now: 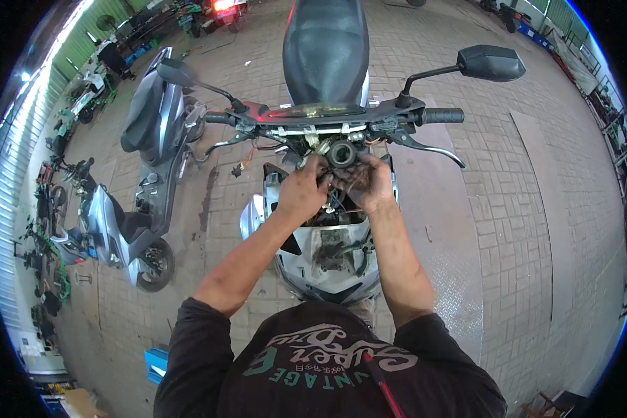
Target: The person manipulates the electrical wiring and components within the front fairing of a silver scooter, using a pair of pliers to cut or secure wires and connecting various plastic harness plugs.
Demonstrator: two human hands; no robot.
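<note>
Both hands meet at the opened front of a scooter, just below its handlebar point(313, 124). My left hand point(304, 191) has its fingers bent into a pinch; what lies between the tips is hidden. Beside it, my right hand point(370, 184) is turned partly palm up, with dark smudges and curled fingers. A thick black ring point(342, 154), looking like a roll of tape, sits against the right fingertips; whether they grip it is unclear. Thin wires point(336, 205) run beneath the hands. Grey front bodywork point(327, 259) lies between my forearms.
Mirrors point(491, 63) and a brake lever point(432, 150) stick out from the handlebar. A loose connector point(238, 170) hangs at its left. The black seat point(326, 49) is beyond. Another scooter point(143, 174) stands left. A metal plate point(449, 244) lies on the paved floor at right.
</note>
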